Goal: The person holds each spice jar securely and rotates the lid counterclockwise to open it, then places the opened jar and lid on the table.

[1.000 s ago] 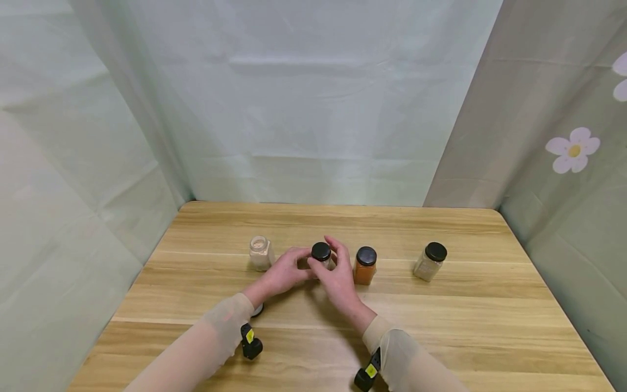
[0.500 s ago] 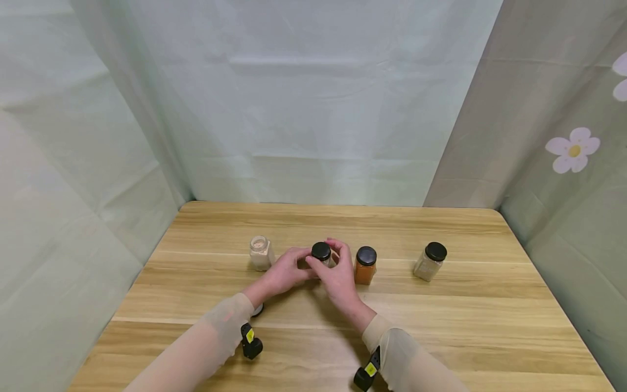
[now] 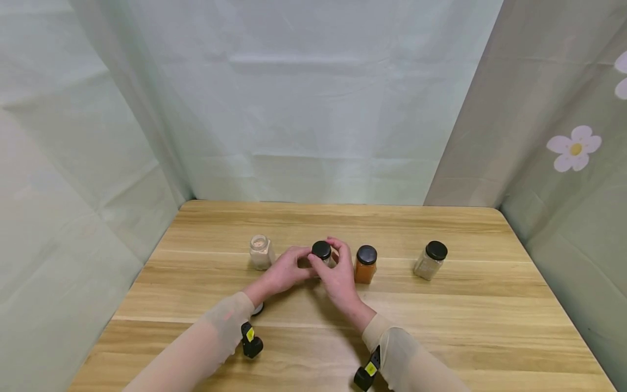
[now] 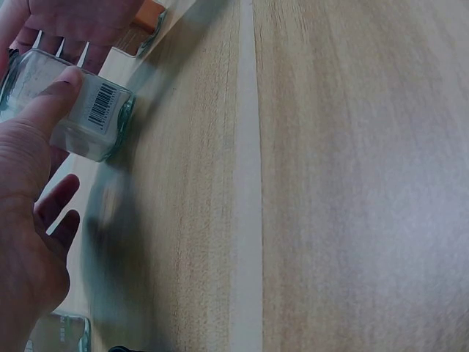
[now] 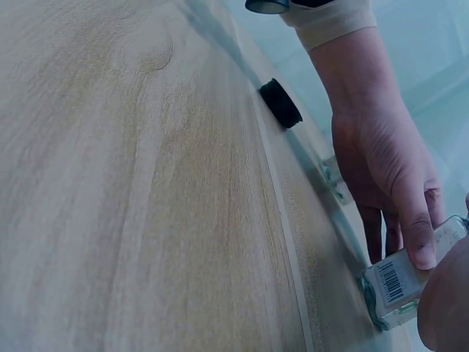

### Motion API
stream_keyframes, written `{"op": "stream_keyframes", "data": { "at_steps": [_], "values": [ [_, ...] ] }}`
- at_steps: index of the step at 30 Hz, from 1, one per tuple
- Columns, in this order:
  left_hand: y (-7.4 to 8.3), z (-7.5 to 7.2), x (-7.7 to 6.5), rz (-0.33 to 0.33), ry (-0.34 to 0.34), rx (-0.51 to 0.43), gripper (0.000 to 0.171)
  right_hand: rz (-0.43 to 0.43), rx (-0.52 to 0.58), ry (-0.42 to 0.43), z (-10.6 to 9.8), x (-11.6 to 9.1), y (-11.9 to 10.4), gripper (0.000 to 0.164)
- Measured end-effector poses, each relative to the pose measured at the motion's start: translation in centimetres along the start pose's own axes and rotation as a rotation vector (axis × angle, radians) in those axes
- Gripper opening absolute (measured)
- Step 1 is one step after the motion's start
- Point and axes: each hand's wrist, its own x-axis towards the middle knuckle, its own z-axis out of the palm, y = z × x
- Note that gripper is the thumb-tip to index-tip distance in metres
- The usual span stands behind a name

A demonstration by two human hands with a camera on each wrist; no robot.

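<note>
My left hand (image 3: 286, 270) holds a small clear glass jar (image 4: 102, 106) around its body, its thumb lying over the side by a barcode label. On top of the jar is a black lid (image 3: 321, 250). My right hand (image 3: 340, 277) pinches this lid between thumb and fingers. Contents of the held jar look pale. To the left of my hands stands an uncapped glass jar (image 3: 262, 255) with pale contents. A loose black lid (image 5: 281, 104) lies on the table, partly hidden by my left forearm in the head view.
Just right of my right hand stands a black-lidded jar with orange contents (image 3: 365, 269). Farther right is another black-lidded jar (image 3: 428, 265) with pale contents. All rest on a wooden table (image 3: 490, 326), with hanging cloth (image 3: 313, 109) behind and at both sides.
Both hands stay around the same jar in nearly the same place. The right fingers have shifted slightly about the lid.
</note>
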Motion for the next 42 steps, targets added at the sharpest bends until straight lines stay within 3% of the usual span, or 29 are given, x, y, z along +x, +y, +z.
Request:
{"op": "stream_keyframes", "data": {
  "at_steps": [13, 26, 35, 42],
  "values": [
    [0.1, -0.1, 0.1, -0.001, -0.021, -0.030, 0.044, -0.027, -0.087, -0.034, -0.1, -0.1, -0.2, 0.044],
    [-0.1, 0.0, 0.0, 0.002, -0.002, -0.014, 0.044, 0.032, -0.057, -0.048, -0.2, -0.3, -0.4, 0.064],
    [-0.4, 0.2, 0.1, 0.040, 0.001, -0.006, 0.042, 0.057, -0.025, 0.004, 0.0, -0.2, -0.5, 0.064],
    [-0.4, 0.2, 0.1, 0.033, 0.005, -0.001, 0.043, 0.032, 0.007, 0.024, 0.1, 0.0, -0.3, 0.061]
  ]
}}
